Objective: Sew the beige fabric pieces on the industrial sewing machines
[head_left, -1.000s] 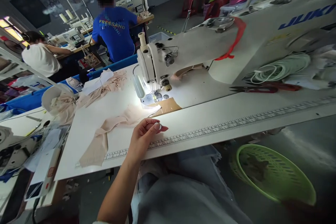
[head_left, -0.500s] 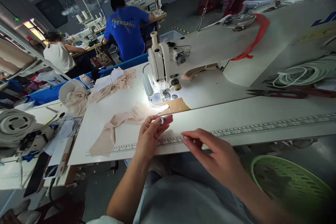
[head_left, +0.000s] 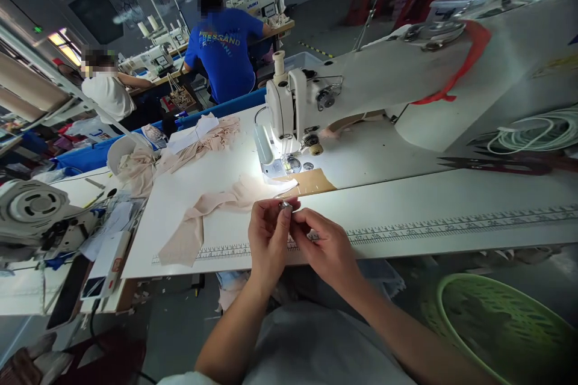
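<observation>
In front of the sewing machine point(head_left: 289, 114), my left hand point(head_left: 268, 240) is closed on a small shiny metal piece, which looks like a bobbin case point(head_left: 285, 206), held between thumb and fingers. My right hand point(head_left: 327, 246) meets it from the right, its thumb and fingers pinched together near the metal piece. What the right fingertips hold, if anything, is hidden. A strip of beige fabric point(head_left: 194, 222) lies on the white table point(head_left: 397, 198) left of my hands, one end close to the needle plate. The table's printed ruler point(head_left: 406, 231) runs beneath both hands.
Thread snips point(head_left: 497, 163) and a coil of pale tubing point(head_left: 528, 132) lie at the right. Below the table edge stands a green basket point(head_left: 447, 313). More beige fabric point(head_left: 217, 135) is piled at the back left. Two people sit at other machines beyond.
My right hand has moved left and up to meet my left hand at the metal piece. My left hand has turned its thumb upward over it. The view has shifted slightly.
</observation>
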Tool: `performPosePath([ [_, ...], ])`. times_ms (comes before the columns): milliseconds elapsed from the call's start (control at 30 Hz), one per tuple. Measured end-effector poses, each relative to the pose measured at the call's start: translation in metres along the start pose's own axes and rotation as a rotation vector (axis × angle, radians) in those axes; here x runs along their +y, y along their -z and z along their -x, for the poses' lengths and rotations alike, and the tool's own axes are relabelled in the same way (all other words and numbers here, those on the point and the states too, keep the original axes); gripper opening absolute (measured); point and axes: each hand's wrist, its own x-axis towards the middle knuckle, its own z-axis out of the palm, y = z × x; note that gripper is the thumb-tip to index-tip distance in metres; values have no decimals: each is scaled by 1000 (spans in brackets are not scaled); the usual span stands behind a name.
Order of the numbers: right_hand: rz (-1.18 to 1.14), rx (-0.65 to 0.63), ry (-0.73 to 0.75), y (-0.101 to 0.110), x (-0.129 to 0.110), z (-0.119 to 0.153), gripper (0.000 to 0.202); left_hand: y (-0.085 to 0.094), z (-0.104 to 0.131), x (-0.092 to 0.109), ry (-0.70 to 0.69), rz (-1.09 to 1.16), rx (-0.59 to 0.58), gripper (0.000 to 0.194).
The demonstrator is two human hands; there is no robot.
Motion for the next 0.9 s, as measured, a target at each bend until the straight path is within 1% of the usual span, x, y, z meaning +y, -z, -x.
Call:
performPosePath([
  [67, 61, -17, 94, 5, 1, -2, 15, 5, -2, 0, -41, -130, 23, 25],
  [133, 179, -19, 217, 10, 4, -5, 15, 10, -4, 1, -34, -219, 31, 25],
  [200, 301, -23, 345, 13, 7, -9, 16, 14, -7, 1, 2, -239, 7, 29],
  [267, 376, -40, 419, 16, 9, -13, 17, 17, -8, 1, 55, -208, -46, 34],
  [333, 367, -69, 411, 20, 10, -16, 17, 19, -7, 2, 113, -143, -101, 41],
  [400, 292, -116, 351, 23, 10, -18, 15, 22, -6, 2, 152, -87, -143, 44],
  [467, 212, -165, 293, 26, 12, -19, 14, 24, -4, 1, 154, -72, -176, 44],
  [567, 164, -213, 254, 29, 12, -18, 14, 27, -4, -1, 117, -132, -199, 39],
  [633, 176, -218, 264, 30, 12, -17, 15, 29, -4, -4, 72, -195, -215, 34],
  [700, 206, -219, 288, 31, 11, -17, 16, 30, -3, -6, 42, -227, -232, 36],
  [800, 240, -224, 319, 33, 10, -20, 15, 32, -1, -8, 79, -215, -205, 42],
  [900, 251, -216, 345, 35, 9, -24, 15, 33, 1, -7, 136, -242, -180, 30],
])
